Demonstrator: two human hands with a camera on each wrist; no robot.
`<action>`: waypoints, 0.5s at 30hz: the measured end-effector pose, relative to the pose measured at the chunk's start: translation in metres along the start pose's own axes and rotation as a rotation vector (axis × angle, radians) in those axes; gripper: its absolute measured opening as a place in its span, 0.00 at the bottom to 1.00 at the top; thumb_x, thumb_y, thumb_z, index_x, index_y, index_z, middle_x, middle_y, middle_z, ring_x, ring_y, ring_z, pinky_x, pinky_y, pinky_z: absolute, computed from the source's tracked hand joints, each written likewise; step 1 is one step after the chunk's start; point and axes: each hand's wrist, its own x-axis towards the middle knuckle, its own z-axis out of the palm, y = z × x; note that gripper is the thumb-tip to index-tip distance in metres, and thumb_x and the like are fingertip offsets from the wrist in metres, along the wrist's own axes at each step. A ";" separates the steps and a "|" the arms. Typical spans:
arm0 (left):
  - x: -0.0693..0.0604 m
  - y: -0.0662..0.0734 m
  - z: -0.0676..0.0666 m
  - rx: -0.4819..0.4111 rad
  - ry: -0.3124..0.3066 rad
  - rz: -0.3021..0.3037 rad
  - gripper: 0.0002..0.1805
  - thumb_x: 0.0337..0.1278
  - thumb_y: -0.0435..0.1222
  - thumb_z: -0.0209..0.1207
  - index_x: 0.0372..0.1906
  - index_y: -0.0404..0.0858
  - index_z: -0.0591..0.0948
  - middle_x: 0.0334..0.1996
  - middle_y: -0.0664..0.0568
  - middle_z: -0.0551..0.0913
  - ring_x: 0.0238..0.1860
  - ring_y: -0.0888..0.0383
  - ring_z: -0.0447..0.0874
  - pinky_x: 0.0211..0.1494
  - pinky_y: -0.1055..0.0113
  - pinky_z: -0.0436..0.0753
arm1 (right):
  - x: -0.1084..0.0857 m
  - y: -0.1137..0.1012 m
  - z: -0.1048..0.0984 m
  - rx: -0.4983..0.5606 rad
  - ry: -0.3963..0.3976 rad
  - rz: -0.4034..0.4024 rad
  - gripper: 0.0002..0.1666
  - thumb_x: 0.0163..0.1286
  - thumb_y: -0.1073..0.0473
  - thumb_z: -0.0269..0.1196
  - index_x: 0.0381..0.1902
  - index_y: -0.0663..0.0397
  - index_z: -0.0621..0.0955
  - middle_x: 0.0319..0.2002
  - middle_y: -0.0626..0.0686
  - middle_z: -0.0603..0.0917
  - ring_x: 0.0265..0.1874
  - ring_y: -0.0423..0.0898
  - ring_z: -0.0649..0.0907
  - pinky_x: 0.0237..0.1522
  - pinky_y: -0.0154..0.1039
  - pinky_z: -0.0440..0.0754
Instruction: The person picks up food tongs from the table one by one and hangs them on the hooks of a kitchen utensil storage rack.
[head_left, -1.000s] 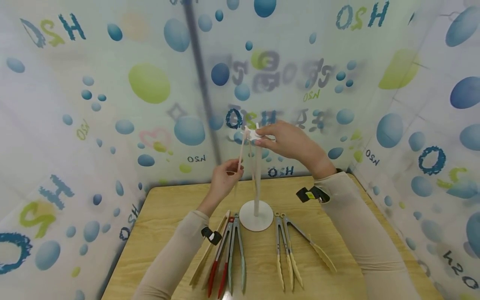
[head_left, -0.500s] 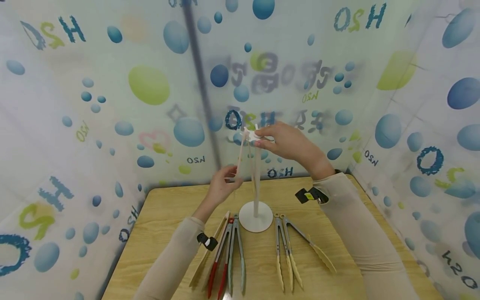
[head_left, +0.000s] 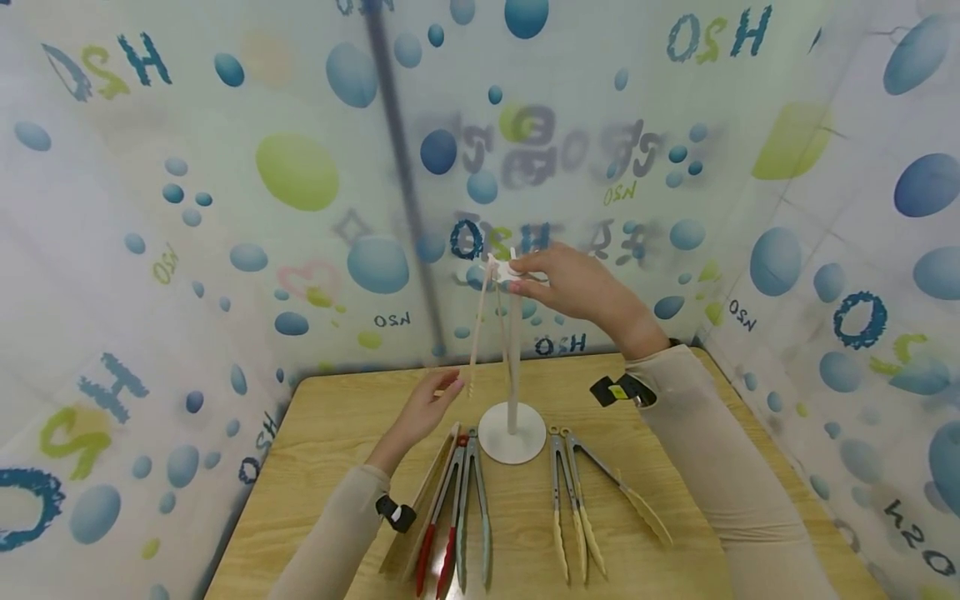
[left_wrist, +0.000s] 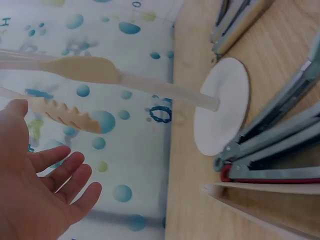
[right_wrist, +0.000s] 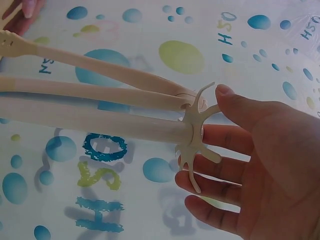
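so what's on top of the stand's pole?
On the pole: a pale hooked top, gripped by the right hand, pale tongs hanging from it. In the head view, that hand hides part of the top's right side.

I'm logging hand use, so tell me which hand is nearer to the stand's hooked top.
Right. The right hand is at the hooked top, holding it by its hooks; the left hand is lower and off to the left, apart from it.

Wood-grain table [head_left: 337, 433] — white stand [head_left: 513, 379], several tongs [head_left: 645, 508] (one red-tipped pair [head_left: 425, 546]).
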 end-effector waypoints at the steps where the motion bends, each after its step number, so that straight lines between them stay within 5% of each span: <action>1: -0.003 -0.004 0.001 0.012 0.002 -0.008 0.28 0.74 0.49 0.50 0.68 0.33 0.72 0.63 0.38 0.75 0.63 0.42 0.75 0.63 0.44 0.77 | 0.000 0.000 0.000 0.003 0.000 0.001 0.31 0.75 0.42 0.54 0.71 0.47 0.71 0.70 0.54 0.74 0.70 0.57 0.72 0.70 0.57 0.70; 15: -0.037 -0.055 0.012 0.314 -0.037 -0.120 0.20 0.66 0.33 0.59 0.58 0.27 0.78 0.50 0.33 0.80 0.50 0.39 0.81 0.53 0.46 0.82 | 0.001 0.000 -0.001 0.022 -0.005 0.004 0.31 0.75 0.42 0.54 0.71 0.46 0.71 0.70 0.54 0.74 0.71 0.57 0.70 0.73 0.57 0.66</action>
